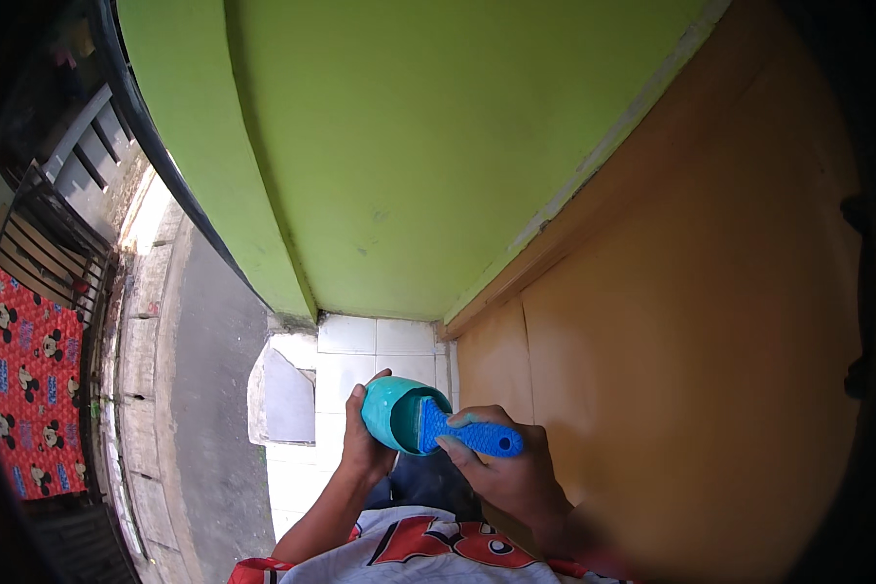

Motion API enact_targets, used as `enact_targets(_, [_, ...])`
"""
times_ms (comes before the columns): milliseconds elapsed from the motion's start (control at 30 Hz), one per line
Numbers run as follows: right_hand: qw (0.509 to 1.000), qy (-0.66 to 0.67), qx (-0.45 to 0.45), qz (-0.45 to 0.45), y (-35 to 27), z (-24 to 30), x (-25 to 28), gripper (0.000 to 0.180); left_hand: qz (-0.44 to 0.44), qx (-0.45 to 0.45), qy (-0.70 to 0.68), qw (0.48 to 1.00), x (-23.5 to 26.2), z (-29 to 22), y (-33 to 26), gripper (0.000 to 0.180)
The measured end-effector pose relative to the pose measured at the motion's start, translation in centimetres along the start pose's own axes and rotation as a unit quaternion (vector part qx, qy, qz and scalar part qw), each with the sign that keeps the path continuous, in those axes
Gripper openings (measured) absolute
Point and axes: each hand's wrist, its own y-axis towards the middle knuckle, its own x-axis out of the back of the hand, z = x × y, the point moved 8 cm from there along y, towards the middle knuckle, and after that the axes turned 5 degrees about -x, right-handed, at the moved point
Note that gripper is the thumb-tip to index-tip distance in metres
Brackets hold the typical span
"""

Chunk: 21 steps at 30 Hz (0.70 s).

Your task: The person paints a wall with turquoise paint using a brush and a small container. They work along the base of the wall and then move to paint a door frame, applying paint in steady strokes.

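My left hand [363, 446] is wrapped round the side of a small teal pot [383, 409], which is tilted with its mouth toward the right. The inside of the pot looks coated with teal paint. In my right hand [516, 475] is a paintbrush with a blue textured handle [477, 434], gripped between thumb and fingers. The head of the brush reaches into the mouth of the pot, and its bristles are mostly hidden there. Teal smears show on the fingers of my right hand.
A green wall [389, 165] rises ahead, and a brown-orange door or panel [672, 389] stands close on the right. White tiles [347, 334] cover the floor. On the left, past a grey step [287, 399], runs a paved lane [219, 389] with a red patterned cloth [31, 389] beyond.
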Motion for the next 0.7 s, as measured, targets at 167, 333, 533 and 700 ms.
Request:
enact_targets(167, [0.995,-0.047,0.081,0.027,5.2,0.3,0.9,0.033,-0.011,-0.036,-0.036,0.999,-2.3,-2.0,3.4,0.072])
enact_targets(333, [0.992,0.088,0.095,0.006,10.4,-0.5,4.3,0.027,-0.023,-0.094,-0.068,0.993,-5.3,-4.7,7.2,0.065])
enact_targets(533, [0.959,0.271,0.071,0.048,17.9,-3.3,6.1,0.023,-0.046,-0.150,-0.072,0.985,-8.3,-7.4,12.0,0.075])
enact_targets(700, [0.925,0.373,0.072,0.013,22.2,-4.7,7.7,0.025,-0.024,-0.178,-0.071,0.981,-10.1,-9.5,14.8,0.079])
